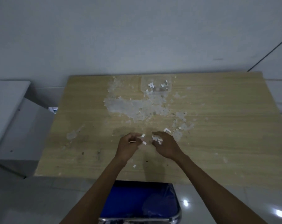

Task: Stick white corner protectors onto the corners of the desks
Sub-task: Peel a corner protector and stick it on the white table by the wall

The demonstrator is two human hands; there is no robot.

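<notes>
A light wooden desk point(218, 143) fills the middle of the head view. Both hands hover over its near centre. My left hand point(129, 147) has its fingers curled and pinches a small white corner protector point(143, 135) at the fingertips. My right hand point(166, 145) curls its fingers round a few white pieces point(156, 139). Another white piece point(166, 130) lies on the desk just beyond the right hand, and a small one point(134, 166) lies near the front edge. A clear plastic box point(156, 84) at the back holds more white pieces.
A wide patch of clear, whitish scraps point(133, 107) covers the desk's middle and right. A blue chair seat point(140, 201) stands under the front edge. A grey cabinet point(12, 126) stands left of the desk. A white wall rises behind it.
</notes>
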